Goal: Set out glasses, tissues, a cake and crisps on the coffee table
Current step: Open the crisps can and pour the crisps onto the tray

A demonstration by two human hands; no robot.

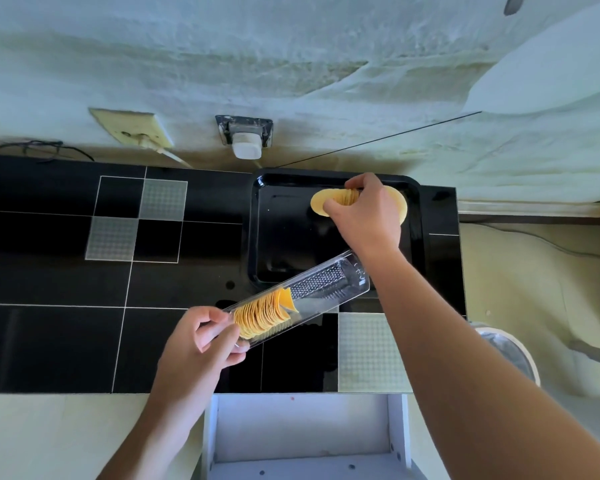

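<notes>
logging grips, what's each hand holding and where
Left hand: clear crisp tray, by its near end. Right hand: stack of crisps, fingers around its middle.

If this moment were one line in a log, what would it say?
step: crisps onto tray | right hand: grips crisp stack in black tray | left hand: holds clear sleeve, partly full

Both forearms and hands (201, 341) are bare, with no sleeves showing.

Glossy black tiled counter (66, 341), glossy black plastic tray (281, 244), clear ribbed plastic crisp sleeve (326, 282), rough flaking wall (222, 57).
</notes>
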